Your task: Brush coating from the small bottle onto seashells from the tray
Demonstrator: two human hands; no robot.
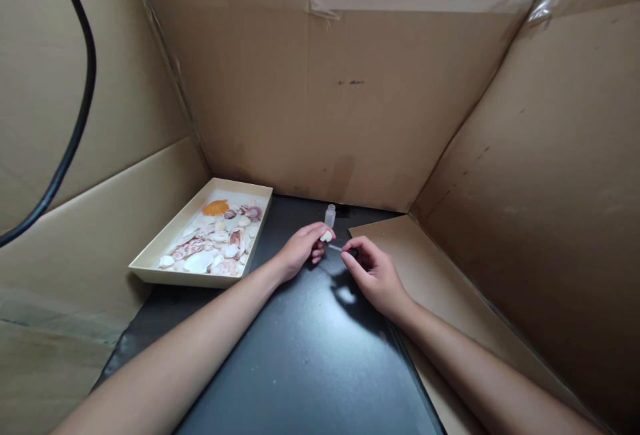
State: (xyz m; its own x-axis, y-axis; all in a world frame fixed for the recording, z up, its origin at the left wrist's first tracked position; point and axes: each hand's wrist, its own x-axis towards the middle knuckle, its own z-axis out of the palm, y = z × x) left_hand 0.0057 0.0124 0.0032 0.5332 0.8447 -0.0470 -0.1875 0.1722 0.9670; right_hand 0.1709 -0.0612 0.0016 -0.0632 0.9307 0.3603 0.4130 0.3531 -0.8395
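Shell fragment [326, 236], small and white, sits pinched in the fingertips of the left hand [300, 250], just at 6 o'clock of a small clear bottle [330, 215] standing upright on the black desk [310, 355]. The right hand [375, 275] nips a thin clear stick [335, 247] whose tip reaches toward the shell. Judging by looks, the shell is light, stiff, brittle and smooth, so best held by its edges with gentle pressure. At 9 o'clock a cream tray [150, 265] holds more shells.
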